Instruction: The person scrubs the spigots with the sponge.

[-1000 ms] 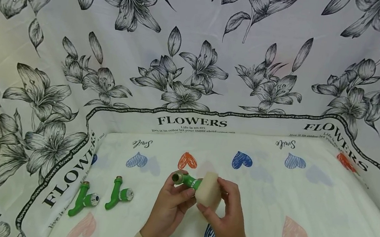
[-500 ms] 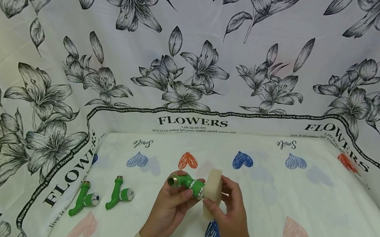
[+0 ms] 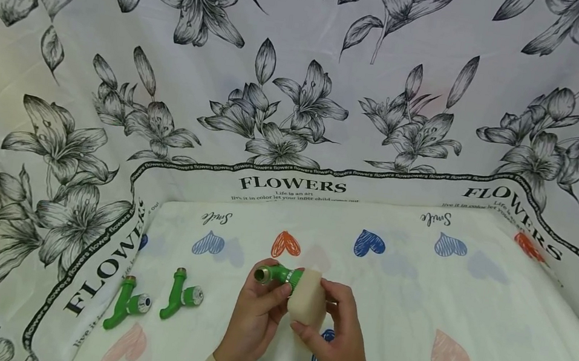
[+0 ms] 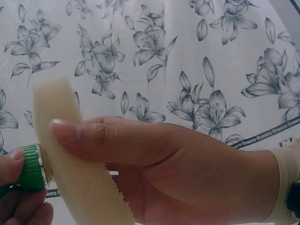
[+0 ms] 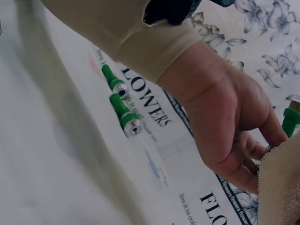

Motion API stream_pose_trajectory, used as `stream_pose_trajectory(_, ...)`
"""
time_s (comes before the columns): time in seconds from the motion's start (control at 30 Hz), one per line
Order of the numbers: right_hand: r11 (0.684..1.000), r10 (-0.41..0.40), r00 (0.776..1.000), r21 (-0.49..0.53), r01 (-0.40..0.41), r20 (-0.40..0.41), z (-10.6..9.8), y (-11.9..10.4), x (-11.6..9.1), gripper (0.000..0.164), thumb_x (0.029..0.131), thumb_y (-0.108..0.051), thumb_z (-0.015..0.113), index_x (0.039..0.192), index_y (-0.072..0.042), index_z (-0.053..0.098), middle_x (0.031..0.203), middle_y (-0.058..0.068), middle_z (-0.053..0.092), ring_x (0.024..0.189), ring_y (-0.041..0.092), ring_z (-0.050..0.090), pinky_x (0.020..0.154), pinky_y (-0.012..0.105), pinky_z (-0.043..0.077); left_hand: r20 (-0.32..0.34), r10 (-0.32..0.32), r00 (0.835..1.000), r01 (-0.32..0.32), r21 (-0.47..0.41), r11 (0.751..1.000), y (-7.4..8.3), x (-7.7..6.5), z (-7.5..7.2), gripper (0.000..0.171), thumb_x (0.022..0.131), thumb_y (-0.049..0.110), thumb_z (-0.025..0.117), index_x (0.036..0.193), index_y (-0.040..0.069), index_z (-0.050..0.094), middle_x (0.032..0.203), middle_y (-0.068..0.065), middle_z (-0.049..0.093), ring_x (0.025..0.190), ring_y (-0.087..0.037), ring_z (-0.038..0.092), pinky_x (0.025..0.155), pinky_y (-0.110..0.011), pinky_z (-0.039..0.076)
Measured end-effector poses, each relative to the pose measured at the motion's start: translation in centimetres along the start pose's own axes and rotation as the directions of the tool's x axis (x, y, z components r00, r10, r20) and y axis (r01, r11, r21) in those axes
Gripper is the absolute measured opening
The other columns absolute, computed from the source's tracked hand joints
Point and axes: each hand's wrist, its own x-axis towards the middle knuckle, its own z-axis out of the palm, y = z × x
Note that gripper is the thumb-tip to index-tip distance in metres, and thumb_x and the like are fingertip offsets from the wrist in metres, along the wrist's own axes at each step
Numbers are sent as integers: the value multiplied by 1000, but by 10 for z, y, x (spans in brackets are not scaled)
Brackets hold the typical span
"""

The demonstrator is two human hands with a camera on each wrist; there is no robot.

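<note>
In the head view my left hand grips a green tap, its brass threaded inlet facing left. My right hand holds a beige foam sponge between thumb and fingers. The sponge lies against the knob end of the tap and hides its silvery cap in the head view. The left wrist view shows the ribbed green knob right at the face of the sponge, with the right thumb pressed along the foam. In the right wrist view the sponge partly covers the left fingers.
Two more green taps with silvery knob caps, one nearer the left edge and the other beside it, lie on the heart-print cloth. A flower-print curtain rises behind and at both sides.
Half a second ago the sponge stood further right, baring the knob's silvery cap. Now the right hand has brought it left and lower, over that end. The left hand keeps hold of the tap.
</note>
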Motion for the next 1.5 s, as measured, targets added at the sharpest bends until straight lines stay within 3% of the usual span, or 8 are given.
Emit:
stream_pose_trajectory(0.17,1000,9,1000,-24,-9,-11,-2,0,2,77,91,-3,88,156,-15,47,145,3,54,124,23,55,103,29,52,11,-5,1000,5,-24,1000,-1,0,0,46,99,-13,70,133,14,55,123,-7,68,113,-22,72,82,-24,61)
stream_pose_trajectory(0.27,999,17,1000,-35,-18,-23,-3,2,3,76,91,-3,88,155,-15,48,145,2,54,124,24,56,102,29,52,15,-14,1000,14,-32,999,-1,-1,0,47,99,-14,70,133,13,53,128,-12,67,120,-27,71,87,-27,62)
stream_pose_trajectory(0.43,994,107,993,-31,-109,-51,-7,7,5,74,92,-6,88,153,-17,49,146,-2,55,127,24,55,106,28,52,48,-22,999,23,-36,999,0,-3,-1,48,98,-17,67,133,13,52,133,-19,68,128,-38,68,100,-43,60)
stream_pose_trajectory(0.6,982,189,979,-2,-190,-71,-10,14,7,72,94,-6,87,155,-17,49,147,-2,55,128,24,55,108,27,50,96,-9,995,12,-28,1000,0,-3,-1,47,98,-17,66,131,13,53,133,-18,68,130,-41,66,104,-51,56)
stream_pose_trajectory(1.03,969,246,967,33,-244,-68,-7,11,6,68,98,-14,86,155,-19,48,146,0,55,129,26,54,108,27,51,125,6,992,1,-58,998,0,-2,-2,47,99,-17,66,132,16,57,131,-14,66,130,-40,66,106,-53,53)
stream_pose_trajectory(1.23,974,223,973,51,-221,-53,-3,6,2,69,97,-12,87,154,-21,49,147,-2,54,129,25,54,108,26,50,98,6,995,-4,-22,1000,0,-1,-4,45,99,-14,68,132,15,57,131,-13,69,127,-35,69,105,-47,57)
stream_pose_trajectory(1.5,995,92,996,47,-92,-16,-2,1,0,71,94,-3,86,154,-19,51,146,-1,56,126,25,56,104,31,53,4,-19,1000,18,34,999,0,1,-5,43,99,-10,73,133,12,57,130,-17,72,121,-29,72,98,-36,61)
